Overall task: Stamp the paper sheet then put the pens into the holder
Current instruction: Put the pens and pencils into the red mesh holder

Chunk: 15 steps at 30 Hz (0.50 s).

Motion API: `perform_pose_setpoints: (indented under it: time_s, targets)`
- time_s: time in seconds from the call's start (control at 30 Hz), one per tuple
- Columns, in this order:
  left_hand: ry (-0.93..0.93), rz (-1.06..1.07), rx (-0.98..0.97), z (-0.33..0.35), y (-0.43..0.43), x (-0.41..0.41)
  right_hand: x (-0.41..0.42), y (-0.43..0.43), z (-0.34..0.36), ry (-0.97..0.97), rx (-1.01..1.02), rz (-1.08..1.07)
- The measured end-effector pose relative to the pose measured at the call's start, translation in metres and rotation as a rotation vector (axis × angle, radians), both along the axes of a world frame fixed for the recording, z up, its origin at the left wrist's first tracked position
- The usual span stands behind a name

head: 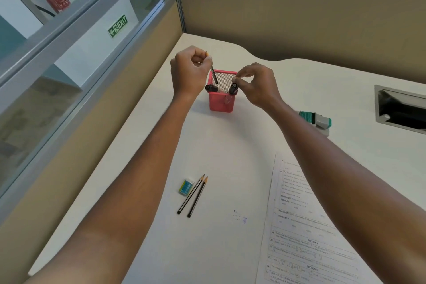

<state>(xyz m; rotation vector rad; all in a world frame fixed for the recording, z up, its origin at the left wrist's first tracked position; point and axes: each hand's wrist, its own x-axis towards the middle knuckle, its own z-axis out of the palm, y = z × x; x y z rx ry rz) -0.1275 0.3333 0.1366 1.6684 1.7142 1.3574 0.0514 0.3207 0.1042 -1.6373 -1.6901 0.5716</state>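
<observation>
**Both hands over the pen holder**

White desk (230, 145) in a beige-walled cubicle is spreading out below me, with a glass partition running along my left. Near the far corner the pink mesh holder (221, 99) is standing upright. My left hand (190, 71) is pinching a dark pencil (214, 74) by its upper end, the lower end dipping inside the holder's rim. My right hand (255, 85) is closing its fingertips on the top of a black marker (233, 88) leaning in the holder's right corner; another black marker (211, 88) is leaning in the left corner. Two pencils (193, 196) are lying side by side near me, just beside a small eraser (186, 187). On my right the printed paper sheet (306, 233) is lying flat, and the green stamp (319, 120) is resting beyond my right forearm.
</observation>
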Motion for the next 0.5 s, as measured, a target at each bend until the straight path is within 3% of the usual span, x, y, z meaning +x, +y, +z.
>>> perform_pose_setpoints:
  time_s: [0.3,0.5]
  targets:
    - [0.087,-0.031,-0.074,-0.014,0.011,0.012,0.010,-0.019,0.012,0.127,0.080,-0.115]
    - [0.020,-0.003,-0.004,-0.015,-0.003,0.005,0.008,-0.072,0.009,0.144,0.059,-0.255]
